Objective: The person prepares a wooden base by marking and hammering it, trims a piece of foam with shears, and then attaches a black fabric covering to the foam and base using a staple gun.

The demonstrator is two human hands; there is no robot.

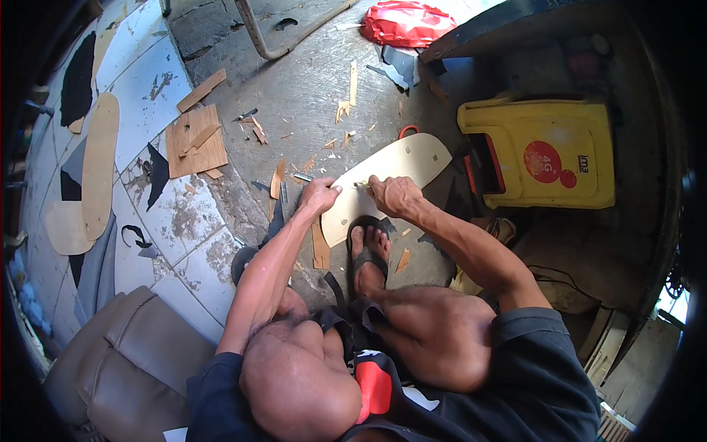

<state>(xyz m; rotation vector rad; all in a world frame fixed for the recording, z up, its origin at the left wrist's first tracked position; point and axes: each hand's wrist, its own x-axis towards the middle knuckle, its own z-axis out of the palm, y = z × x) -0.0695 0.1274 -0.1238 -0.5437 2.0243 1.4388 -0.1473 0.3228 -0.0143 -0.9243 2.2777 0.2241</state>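
A pale, rounded plywood board with small fittings at its far end lies slanted in front of me, its near end by my sandalled right foot. My left hand grips its left edge, fingers closed. My right hand is closed over the middle of the board around something small that I cannot make out. A red looped handle shows just beyond the board, and wood offcuts lie beside it.
Cracked tiles at left hold two tan panels, dark scraps and a square wooden piece. A brown cushion is at lower left. A yellow plastic stool or box, red bag and metal tube surround the work.
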